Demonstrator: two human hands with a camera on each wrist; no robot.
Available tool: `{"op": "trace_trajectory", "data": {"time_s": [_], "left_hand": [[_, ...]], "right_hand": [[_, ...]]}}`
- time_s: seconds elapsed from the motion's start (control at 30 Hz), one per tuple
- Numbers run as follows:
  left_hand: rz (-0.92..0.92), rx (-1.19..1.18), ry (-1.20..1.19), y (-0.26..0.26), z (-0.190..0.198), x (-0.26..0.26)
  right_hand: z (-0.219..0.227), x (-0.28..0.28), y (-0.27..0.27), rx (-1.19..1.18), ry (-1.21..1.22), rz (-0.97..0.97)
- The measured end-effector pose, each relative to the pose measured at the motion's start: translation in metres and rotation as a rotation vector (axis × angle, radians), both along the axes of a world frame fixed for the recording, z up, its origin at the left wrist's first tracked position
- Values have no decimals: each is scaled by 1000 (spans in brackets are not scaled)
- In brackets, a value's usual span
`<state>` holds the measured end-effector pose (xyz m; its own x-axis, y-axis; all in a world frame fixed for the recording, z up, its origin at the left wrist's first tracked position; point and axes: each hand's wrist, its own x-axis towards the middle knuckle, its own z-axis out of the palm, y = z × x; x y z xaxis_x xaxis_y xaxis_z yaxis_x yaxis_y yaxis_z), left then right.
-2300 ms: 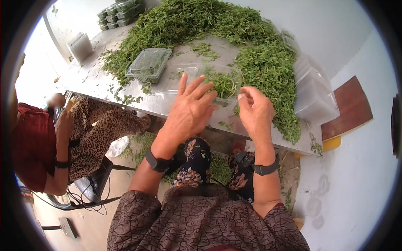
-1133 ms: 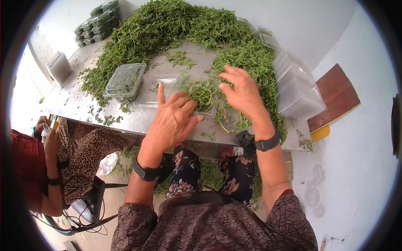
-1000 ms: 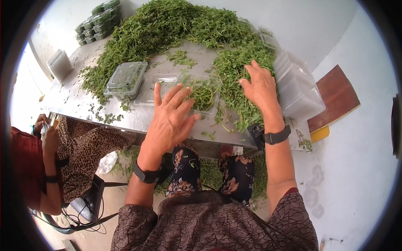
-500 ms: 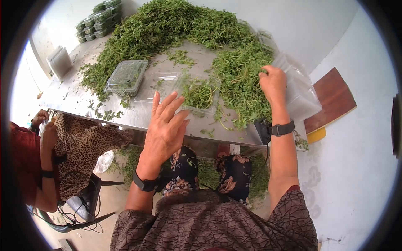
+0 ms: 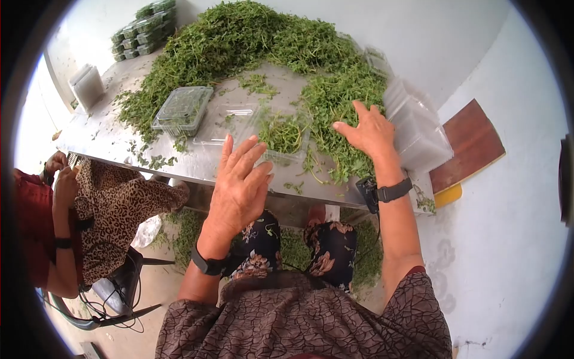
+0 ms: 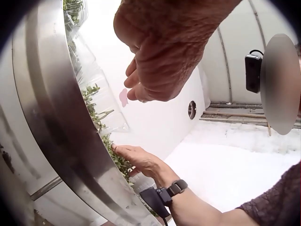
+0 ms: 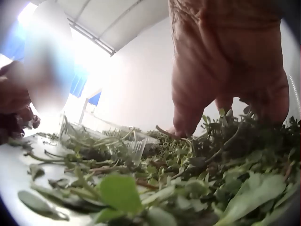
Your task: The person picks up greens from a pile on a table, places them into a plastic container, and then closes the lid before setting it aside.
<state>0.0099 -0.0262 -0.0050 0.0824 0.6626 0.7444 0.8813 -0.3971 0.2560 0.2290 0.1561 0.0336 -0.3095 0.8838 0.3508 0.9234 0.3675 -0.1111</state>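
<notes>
My left hand (image 5: pixel 240 185) hovers in front of the open clear plastic clamshell box (image 5: pixel 230 128), its fingers straight and spread, holding nothing. Leafy green sprigs (image 5: pixel 281 134) lie in the right half of that box, and its left half lies flat. To the right, my right hand (image 5: pixel 372 133) is over the near side of a big heap of leafy greens (image 5: pixel 341 99), thumb and fingers wide apart. From the right wrist, the fingers (image 7: pixel 188 113) reach down into the leaves, and their tips are partly hidden there.
A closed, filled clamshell (image 5: pixel 184 110) stands left of the open one. Nested clear boxes (image 5: pixel 421 134) rise at the table's right end, another stack (image 5: pixel 87 87) at the left. Filled packs (image 5: pixel 143 33) are piled at the back. Another person (image 5: pixel 45 221) sits at left.
My right hand has moved from above the open box to the right part of the heap, drawn its fingers together, then spread them again. My left hand has drawn back from the box.
</notes>
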Motion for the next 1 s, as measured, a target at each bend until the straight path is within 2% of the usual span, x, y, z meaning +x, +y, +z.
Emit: {"op": "trace_trajectory", "data": {"time_s": [0.2,0.3,0.33,0.4,0.47,0.53,0.57,0.63,0.67,0.73,0.77,0.83,0.87,0.93,1.0], "left_hand": [[-27,-16,7,-5,1,8],[-43,-16,1,-6,1,8],[-54,-10,-9,-6,2,9],[-80,-10,-36,-5,4,11],[-108,-8,-63,-4,7,15],[-220,-25,-159,-3,11,20],[-219,-19,-162,-2,14,22],[-343,-47,-299,-1,17,26],[-343,-52,-300,-1,19,29],[-455,-185,-537,2,24,33],[-454,-184,-536,7,25,35],[-534,-179,-766,16,24,40],[-530,-181,-766,20,27,43],[-616,-244,-985,27,35,50],[-608,-263,-1008,32,38,54]], "right_hand": [[-14,-2,13,100,-12,32],[-1,3,8,349,252,42],[6,6,5,350,251,41],[20,11,0,127,792,30],[15,21,8,82,805,18],[6,23,14,-161,1159,146],[5,26,15,-157,1155,150],[14,23,-5,-248,1439,174],[10,25,-4,-252,1439,169],[5,28,-1,-428,1550,231],[3,28,-1,-428,1550,233],[6,21,-9,-387,1693,228],[5,20,-10,-392,1694,228],[6,20,-12,-550,1708,280],[7,18,-15,-565,1732,283]]}}
